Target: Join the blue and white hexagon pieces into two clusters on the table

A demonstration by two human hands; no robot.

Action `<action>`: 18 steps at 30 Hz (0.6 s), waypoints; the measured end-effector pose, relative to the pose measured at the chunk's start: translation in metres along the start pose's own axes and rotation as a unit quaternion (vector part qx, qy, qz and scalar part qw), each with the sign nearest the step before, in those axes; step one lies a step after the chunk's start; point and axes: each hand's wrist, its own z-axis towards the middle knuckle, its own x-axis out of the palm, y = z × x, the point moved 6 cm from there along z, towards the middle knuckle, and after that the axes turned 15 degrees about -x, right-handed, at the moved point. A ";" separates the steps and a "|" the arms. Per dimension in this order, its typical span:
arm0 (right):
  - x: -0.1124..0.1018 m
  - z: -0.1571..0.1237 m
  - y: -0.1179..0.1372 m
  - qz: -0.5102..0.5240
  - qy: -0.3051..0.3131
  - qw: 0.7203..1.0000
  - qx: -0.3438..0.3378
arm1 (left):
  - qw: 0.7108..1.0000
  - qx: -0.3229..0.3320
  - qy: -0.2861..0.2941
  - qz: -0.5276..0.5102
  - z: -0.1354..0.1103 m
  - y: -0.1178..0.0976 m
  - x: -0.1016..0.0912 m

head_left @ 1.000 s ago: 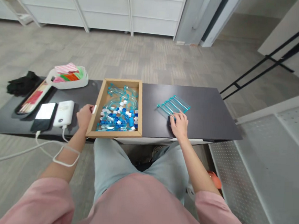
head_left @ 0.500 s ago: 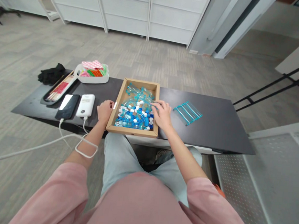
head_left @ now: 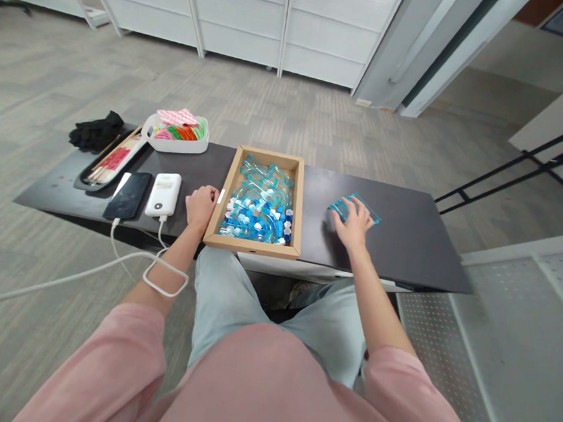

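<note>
A cardboard box [head_left: 298, 206] holds clear plastic pieces with teal ends [head_left: 266, 187] at its far part. Many blue and white caps [head_left: 256, 219] fill its near part. Against the box's left side rests my left hand [head_left: 200, 206], its fingers curled in on the dark tabletop with nothing visible in them. My right hand [head_left: 352, 224] is over a flat set of clear teal-edged strips [head_left: 371, 214] lying to the right of the box. Its fingers are spread and bent downward; the hand partly hides the strips, so I cannot tell whether the fingertips touch them.
On the left of the dark table [head_left: 420, 241] lie a phone [head_left: 127, 195] and a white power bank [head_left: 164, 195], both with cables. Behind them are a black tray with sticks [head_left: 112, 165], a white container of colourful items [head_left: 182, 144] and black cloth [head_left: 96, 131]. A white cable [head_left: 76, 279] crosses my left forearm.
My right hand has left the box and moved right, over the strips on the table. My left hand stays beside the box. The view has shifted slightly.
</note>
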 end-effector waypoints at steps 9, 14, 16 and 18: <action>0.006 -0.035 -0.047 -0.018 0.020 1.000 -0.012 | 1.000 -0.003 -0.005 -0.005 -0.001 0.001 -0.001; 0.013 -0.032 -0.039 -0.022 0.026 0.999 -0.019 | 1.000 -0.001 -0.009 -0.003 -0.001 0.001 -0.002; 0.013 -0.029 -0.040 -0.008 0.054 0.998 -0.011 | 1.000 -0.001 -0.009 -0.004 -0.002 0.001 -0.002; 0.010 -0.026 -0.042 0.013 0.076 0.997 0.004 | 1.000 0.000 -0.010 -0.005 -0.002 0.001 -0.002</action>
